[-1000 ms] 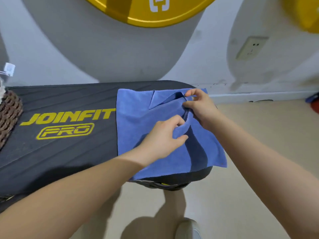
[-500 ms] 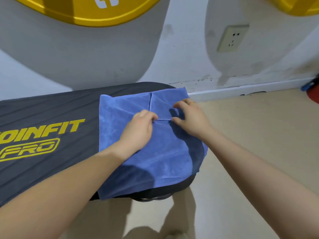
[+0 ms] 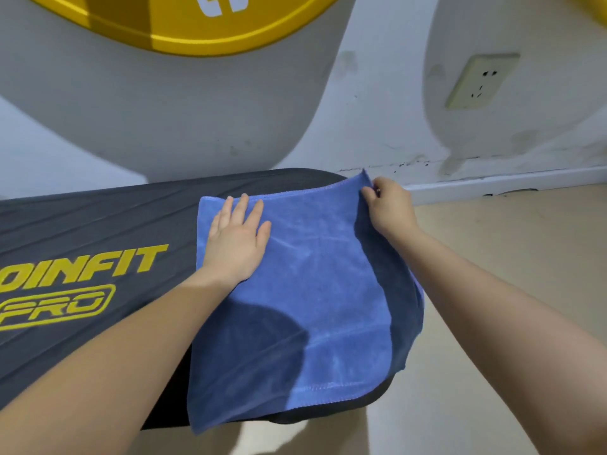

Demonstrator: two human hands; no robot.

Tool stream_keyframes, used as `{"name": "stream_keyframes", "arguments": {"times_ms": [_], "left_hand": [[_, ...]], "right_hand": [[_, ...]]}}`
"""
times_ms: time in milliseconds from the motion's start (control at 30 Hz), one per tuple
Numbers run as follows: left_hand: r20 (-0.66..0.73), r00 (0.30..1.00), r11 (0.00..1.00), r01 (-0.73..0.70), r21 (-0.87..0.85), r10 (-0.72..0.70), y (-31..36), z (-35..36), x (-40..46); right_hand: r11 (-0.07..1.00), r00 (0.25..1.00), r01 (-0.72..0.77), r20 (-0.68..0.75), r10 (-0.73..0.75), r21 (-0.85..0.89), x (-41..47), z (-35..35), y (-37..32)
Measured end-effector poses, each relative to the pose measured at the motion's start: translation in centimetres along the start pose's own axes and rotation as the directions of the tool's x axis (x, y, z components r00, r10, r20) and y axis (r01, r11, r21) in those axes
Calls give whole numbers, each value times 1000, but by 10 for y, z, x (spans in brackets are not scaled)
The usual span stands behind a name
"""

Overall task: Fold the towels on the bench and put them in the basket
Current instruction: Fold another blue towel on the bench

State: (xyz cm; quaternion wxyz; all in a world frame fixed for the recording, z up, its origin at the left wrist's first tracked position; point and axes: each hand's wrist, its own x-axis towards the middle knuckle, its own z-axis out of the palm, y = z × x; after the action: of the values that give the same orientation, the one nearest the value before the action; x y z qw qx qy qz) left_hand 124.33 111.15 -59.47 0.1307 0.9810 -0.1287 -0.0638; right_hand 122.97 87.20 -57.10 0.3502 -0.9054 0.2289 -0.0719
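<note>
Blue microfibre towel [image 3: 315, 290] lies spread over the rounded end of the black padded bench [image 3: 98, 218], its long axis running from the near edge toward the wall; the near hem hangs just over the bench edge, and the right side droops off the bench in shadow, so its lower corner is hard to make out. Left hand [image 3: 238, 239] rests flat on the towel's far left part, fingers straight and slightly spread. Right hand [image 3: 389, 206] pinches the far right corner, lifted a little; its fingertips are partly hidden by cloth. Yellow lettering [image 3: 75, 267] on the bench is cut off at the left. Beyond stand a white wall socket [image 3: 481, 81] and a yellow disc [image 3: 197, 21], cropped above.
</note>
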Motion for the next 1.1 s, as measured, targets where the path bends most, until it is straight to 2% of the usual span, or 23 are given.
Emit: {"name": "stream_keyframes", "arguments": {"times_ms": [200, 333, 433, 567, 667, 733, 867, 1000, 1100], "left_hand": [[-10, 1000, 1000, 12, 24, -12, -6, 5, 7], [-2, 1000, 1000, 30, 6, -30, -6, 1, 11], [-21, 999, 999, 40, -23, -40, -3, 1, 12], [-79, 997, 997, 18, -71, -23, 4, -1, 17], [-123, 992, 998, -37, -52, 30, 8, -4, 21], [-81, 995, 998, -56, -6, 55, 6, -1, 24], [-2, 1000, 1000, 3, 8, -3, -1, 3, 28], [-87, 992, 979, -107, -175, 93, 0, -6, 18], [-104, 963, 942, -267, -202, 250, 2, -8, -10]], "right_hand": [[989, 991, -132, 15, 133, -69, 31, -4, 17], [995, 995, -93, 33, 92, 32, 26, 0, 14], [997, 997, -76, 37, 75, 24, 25, 8, 12], [968, 982, -186, 14, 186, 170, 34, 10, 13], [966, 980, -201, 32, 199, 160, 40, 6, 16], [970, 981, -194, 18, 193, 144, 41, 7, 18], [990, 990, -139, -29, 140, 39, 34, 6, 20], [995, 994, -40, -102, 49, 88, -1, -11, 25], [984, 987, -61, -135, 84, 169, -50, -21, 43]]}}
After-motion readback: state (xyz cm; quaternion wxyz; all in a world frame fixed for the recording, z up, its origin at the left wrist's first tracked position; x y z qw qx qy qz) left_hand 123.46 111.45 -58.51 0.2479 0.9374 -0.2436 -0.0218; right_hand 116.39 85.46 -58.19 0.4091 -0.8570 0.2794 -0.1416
